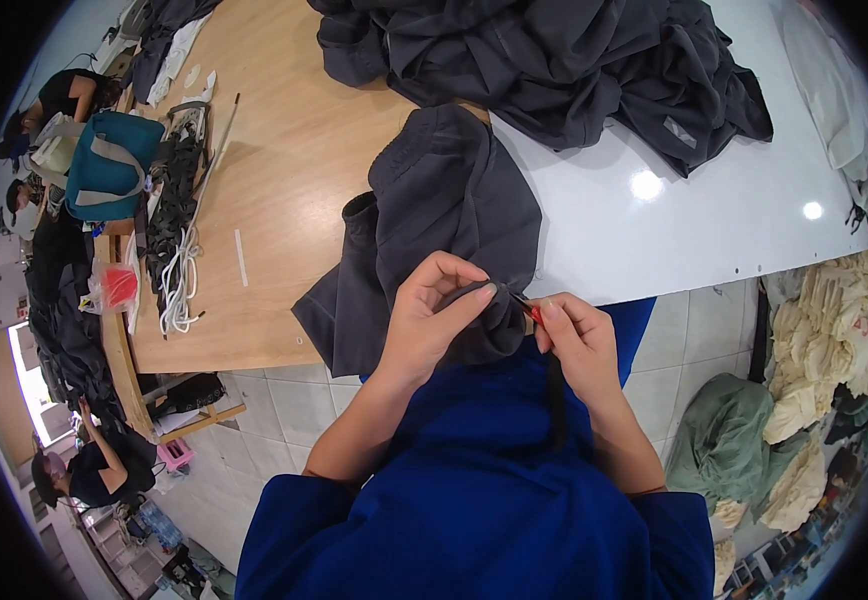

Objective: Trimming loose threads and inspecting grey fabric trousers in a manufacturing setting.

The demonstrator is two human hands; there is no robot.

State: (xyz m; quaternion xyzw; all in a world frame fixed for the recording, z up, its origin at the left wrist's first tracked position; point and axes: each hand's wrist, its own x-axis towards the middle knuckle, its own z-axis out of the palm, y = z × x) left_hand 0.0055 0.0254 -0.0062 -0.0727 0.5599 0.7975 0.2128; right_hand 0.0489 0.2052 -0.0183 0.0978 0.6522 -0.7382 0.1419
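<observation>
A dark grey garment (444,215) hangs over the near edge of the table (284,190). My left hand (429,315) pinches a fold of its fabric at the lower end. Just to the right of that fold, my right hand (574,340) grips a small red-handled tool (532,312), its tip touching the cloth. Both forearms come up from my blue top at the bottom of the view.
A large heap of dark grey garments (554,60) lies at the far side. At the left are a teal bag (109,165), cords and straps (179,250). Piles of cream and green cloth (814,370) lie on the floor at right. Other people sit at left.
</observation>
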